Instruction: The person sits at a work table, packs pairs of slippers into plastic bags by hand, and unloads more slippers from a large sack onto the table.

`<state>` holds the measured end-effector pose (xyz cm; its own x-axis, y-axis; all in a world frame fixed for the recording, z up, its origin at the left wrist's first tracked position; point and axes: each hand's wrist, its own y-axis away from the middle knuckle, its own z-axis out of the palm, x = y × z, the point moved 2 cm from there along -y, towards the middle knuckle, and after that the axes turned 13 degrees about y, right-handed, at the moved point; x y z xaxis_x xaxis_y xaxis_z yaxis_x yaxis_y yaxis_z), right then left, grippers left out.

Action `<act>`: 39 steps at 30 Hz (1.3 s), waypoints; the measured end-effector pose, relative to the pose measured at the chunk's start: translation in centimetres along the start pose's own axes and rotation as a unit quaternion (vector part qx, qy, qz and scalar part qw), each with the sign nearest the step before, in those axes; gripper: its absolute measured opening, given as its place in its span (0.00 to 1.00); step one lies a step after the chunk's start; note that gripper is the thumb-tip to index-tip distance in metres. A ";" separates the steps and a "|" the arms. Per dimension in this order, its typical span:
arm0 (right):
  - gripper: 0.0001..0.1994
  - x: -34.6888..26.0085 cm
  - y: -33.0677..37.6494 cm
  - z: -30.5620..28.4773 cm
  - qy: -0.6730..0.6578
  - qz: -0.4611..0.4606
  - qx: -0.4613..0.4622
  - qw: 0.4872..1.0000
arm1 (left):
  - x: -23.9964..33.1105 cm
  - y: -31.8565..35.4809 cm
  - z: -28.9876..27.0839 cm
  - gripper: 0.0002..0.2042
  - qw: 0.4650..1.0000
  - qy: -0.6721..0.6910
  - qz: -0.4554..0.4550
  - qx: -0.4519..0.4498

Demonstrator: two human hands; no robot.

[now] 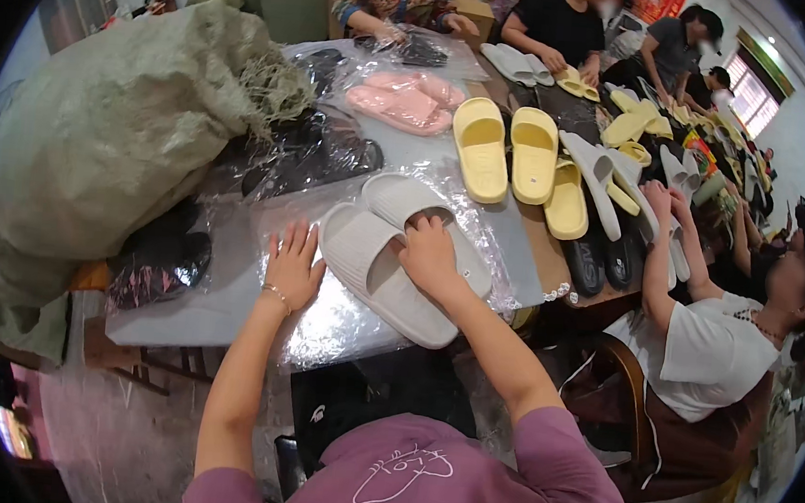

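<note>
A pair of light grey slide slippers lies side by side on clear plastic bags at the front of the table. My right hand [429,255] is closed on the inner edges where the near slipper [357,246] and the far slipper [405,197] meet; its fingertips are partly hidden inside them. My left hand [293,267] lies flat with fingers spread on the clear plastic bag [316,332], just left of the near slipper's strap.
Yellow slippers [482,154] stand to the right, beside black slippers [583,264] and more grey ones [590,176]. Bagged pink slippers [400,108] and bagged black ones [160,266] lie around. A big woven sack [110,124] fills the left. Several people work along the table.
</note>
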<state>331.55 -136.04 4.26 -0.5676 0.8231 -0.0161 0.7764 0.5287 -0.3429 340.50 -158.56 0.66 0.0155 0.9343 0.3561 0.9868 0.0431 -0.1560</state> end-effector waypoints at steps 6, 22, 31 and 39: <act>0.15 4.2 1.5 -1.3 0.004 0.050 -0.002 0.999 | 0.4 0.3 -0.4 0.30 1.000 -0.017 0.006 -0.002; 0.15 30.5 -4.8 -14.5 0.102 0.306 0.184 0.928 | 0.5 0.2 -0.4 0.31 1.000 -0.018 -0.006 -0.019; 0.36 37.8 -4.8 -9.9 0.052 0.459 -0.029 0.886 | 0.3 0.3 -0.4 0.32 1.000 -0.009 -0.003 -0.028; 0.56 46.0 -2.8 -8.5 0.070 0.432 0.026 0.899 | 1.1 -0.6 -2.2 0.26 0.992 0.073 0.067 0.073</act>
<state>305.58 -97.90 12.51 0.2847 0.9414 -0.1807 0.8951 -0.3286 -0.3015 340.23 -158.32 3.16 0.1792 0.8742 0.4514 0.9407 -0.0179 -0.3388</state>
